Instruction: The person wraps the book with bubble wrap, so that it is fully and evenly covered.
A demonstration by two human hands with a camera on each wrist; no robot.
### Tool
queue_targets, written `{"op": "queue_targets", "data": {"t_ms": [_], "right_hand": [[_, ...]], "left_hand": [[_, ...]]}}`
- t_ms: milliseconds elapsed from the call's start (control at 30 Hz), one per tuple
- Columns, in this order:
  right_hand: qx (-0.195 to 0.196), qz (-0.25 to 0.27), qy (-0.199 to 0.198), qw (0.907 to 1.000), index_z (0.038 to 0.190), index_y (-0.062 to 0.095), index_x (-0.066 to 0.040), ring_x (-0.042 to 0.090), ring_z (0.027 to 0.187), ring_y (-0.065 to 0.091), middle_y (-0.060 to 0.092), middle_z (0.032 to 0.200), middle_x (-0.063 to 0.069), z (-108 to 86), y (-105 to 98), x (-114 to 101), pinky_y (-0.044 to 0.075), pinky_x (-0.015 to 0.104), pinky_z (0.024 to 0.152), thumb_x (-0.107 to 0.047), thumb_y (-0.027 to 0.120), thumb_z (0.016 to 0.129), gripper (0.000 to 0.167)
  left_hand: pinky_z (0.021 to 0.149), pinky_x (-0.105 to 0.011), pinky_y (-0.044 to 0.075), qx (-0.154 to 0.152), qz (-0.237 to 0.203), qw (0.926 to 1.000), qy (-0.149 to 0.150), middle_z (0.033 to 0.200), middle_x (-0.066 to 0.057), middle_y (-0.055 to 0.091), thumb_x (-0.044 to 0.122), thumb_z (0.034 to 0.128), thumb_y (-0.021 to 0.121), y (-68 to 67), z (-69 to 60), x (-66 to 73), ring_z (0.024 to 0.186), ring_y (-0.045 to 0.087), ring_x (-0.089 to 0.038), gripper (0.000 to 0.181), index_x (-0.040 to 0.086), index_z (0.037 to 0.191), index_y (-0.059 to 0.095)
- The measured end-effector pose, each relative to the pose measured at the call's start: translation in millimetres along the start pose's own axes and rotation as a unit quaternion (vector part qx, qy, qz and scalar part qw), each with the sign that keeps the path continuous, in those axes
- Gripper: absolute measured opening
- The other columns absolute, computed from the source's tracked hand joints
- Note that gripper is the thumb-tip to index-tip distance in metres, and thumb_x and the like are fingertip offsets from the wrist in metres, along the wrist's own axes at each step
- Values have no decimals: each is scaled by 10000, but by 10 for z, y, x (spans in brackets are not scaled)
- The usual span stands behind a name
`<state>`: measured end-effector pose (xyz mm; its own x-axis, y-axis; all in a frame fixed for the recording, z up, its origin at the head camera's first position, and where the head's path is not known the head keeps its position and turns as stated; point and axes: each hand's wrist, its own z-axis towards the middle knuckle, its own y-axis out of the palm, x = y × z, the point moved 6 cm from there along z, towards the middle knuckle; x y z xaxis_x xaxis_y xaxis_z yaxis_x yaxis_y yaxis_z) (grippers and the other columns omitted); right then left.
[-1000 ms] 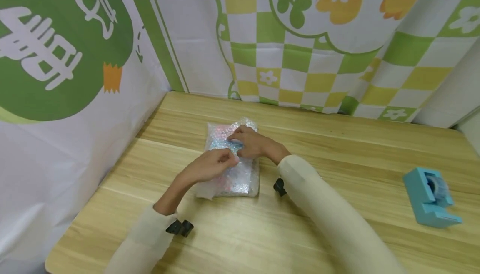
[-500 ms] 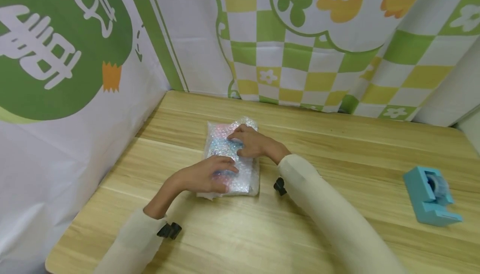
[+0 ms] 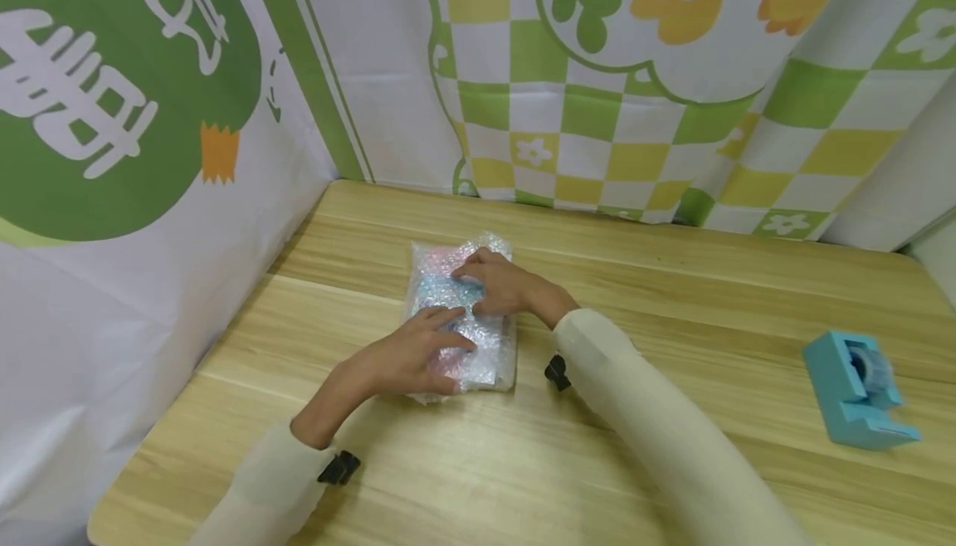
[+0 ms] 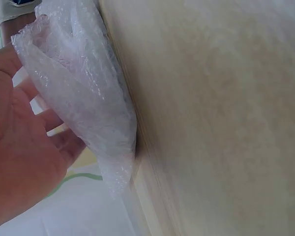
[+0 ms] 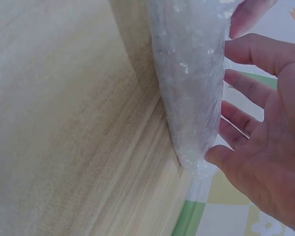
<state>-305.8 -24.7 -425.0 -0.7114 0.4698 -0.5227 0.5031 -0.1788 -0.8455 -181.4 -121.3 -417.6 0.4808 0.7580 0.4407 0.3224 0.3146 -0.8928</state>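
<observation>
A flat rectangular package in bubble wrap (image 3: 489,359) lies on the wooden table, with pink and blue showing through the wrap. My left hand (image 3: 409,357) rests on its near left side, fingers spread over the top. On the upper middle of the package, my right hand (image 3: 508,287) touches the wrap with spread fingertips. In the left wrist view, loose plastic bulges along the package's side, beside the left palm (image 4: 24,147). The right wrist view shows the right hand's fingers (image 5: 255,93) against the top of the wrap. What is inside cannot be made out.
A blue tape dispenser (image 3: 859,392) with a roll of clear tape stands at the right of the table (image 3: 672,297). A printed green and yellow checked cloth (image 3: 590,123) hangs behind the table. White cloth (image 3: 217,255) borders the left edge.
My left hand has uncurled its fingers, moved toward the package's near left side and spread over it. The loose wrap at that corner has shifted inward. The right hand stays nearly still.
</observation>
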Motion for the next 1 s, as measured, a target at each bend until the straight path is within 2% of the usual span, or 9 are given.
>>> {"op": "queue_targets", "data": {"t_ms": [133,300,567,700,833,1000], "right_hand": [[5,-14,-26,10000,1458,508,-76,351,1377,344,367,1497,186,-5,-11,-7,321,486,1121,-121,736,851,650],[13,-12,-10,10000,1459,507,-81,350,1379,340,364,1499,184,-6,-21,-8,321,481,1122,-119,745,858,648],[34,11,19,10000,1458,505,-77,356,1380,337,362,1503,187,-13,-25,-1,317,486,1124,-112,746,863,643],[31,46,2,10000,1463,496,-70,370,1421,286,338,1537,195,-39,-7,10,283,518,1138,-124,742,880,636],[158,25,-186,9997,1448,506,-44,368,1459,231,319,1566,202,-94,18,30,236,517,1159,-155,724,913,588],[669,-268,-673,9951,1382,566,-32,406,1443,240,365,1532,225,-202,32,18,198,521,1171,-197,708,926,505]], "left_hand": [[1088,-713,187,61,156,9998,-99,1549,-213,365,334,894,763,-12,11,-23,1429,207,-518,437,163,1287,678],[1016,-797,170,113,214,9996,-164,1543,-166,388,318,911,746,-18,33,-64,1438,216,-489,383,192,1270,699],[993,-773,275,282,625,9976,-48,1529,-207,388,340,843,810,-29,58,-53,1417,293,-449,420,217,1233,714],[974,-770,307,292,771,9966,-9,1522,-215,395,358,827,816,-18,72,-47,1400,318,-455,430,228,1223,714],[953,-774,327,267,856,9960,46,1508,-210,412,360,824,818,-11,83,-46,1377,347,-453,423,230,1212,711],[946,-766,342,193,815,9965,61,1489,-214,429,344,827,817,-18,84,-48,1366,355,-458,419,218,1208,697]]}}
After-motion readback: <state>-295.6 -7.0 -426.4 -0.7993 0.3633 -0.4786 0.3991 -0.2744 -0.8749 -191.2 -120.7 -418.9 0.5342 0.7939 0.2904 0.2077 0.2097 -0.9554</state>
